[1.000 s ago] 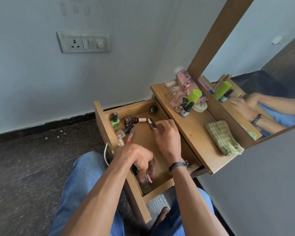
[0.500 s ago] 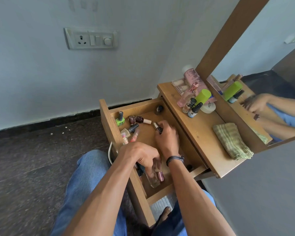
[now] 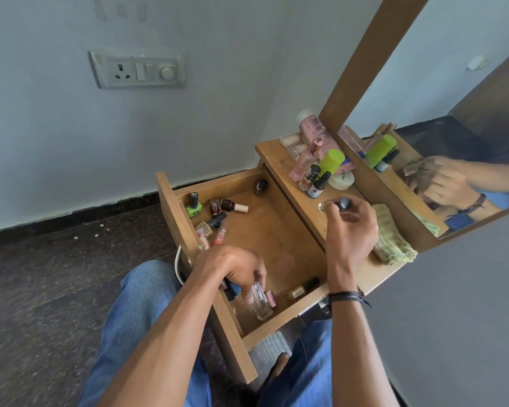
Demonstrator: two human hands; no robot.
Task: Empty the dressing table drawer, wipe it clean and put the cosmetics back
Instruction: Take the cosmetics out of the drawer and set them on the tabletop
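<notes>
Up from the drawer (image 3: 276, 230) to the tabletop (image 3: 294, 189) came my right hand (image 3: 350, 227), pinching one dark-capped bottle (image 3: 340, 203) sideways, cap rightward; my left hand (image 3: 235, 268) gripped one clear bottle (image 3: 260, 304) at the drawer's near end.

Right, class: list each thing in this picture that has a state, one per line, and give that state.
Wooden drawer: pulled open, cosmetics inside.
Green nail polish bottle: upright, far left corner.
Maroon bottle with cream cap: lying on its side.
Clear glass bottle: gripped by left hand, inside drawer.
Small dark-capped bottle: pinched by right hand, over table top.
Green checked cloth: folded, on table top.
</notes>
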